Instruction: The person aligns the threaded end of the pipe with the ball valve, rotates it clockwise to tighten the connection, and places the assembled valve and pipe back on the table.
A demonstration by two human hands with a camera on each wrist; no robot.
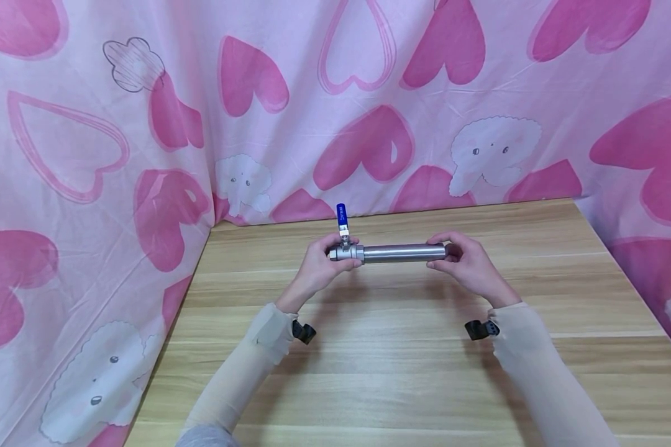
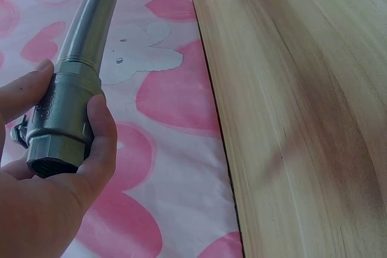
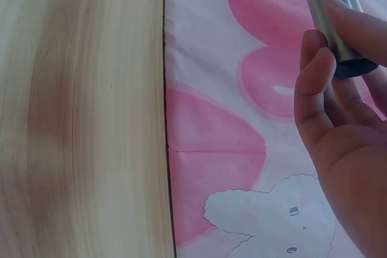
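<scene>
A wooden table — pale planks, pink heart cloth behind.

This looks like a makeshift recording corner in a home or small studio, not a workshop. A plain wooden table with a pale laminate grain stands pushed into a corner, and a pink bedsheet-like cloth printed with hearts and white cartoon animals hangs behind and to both sides as a backdrop.
</scene>
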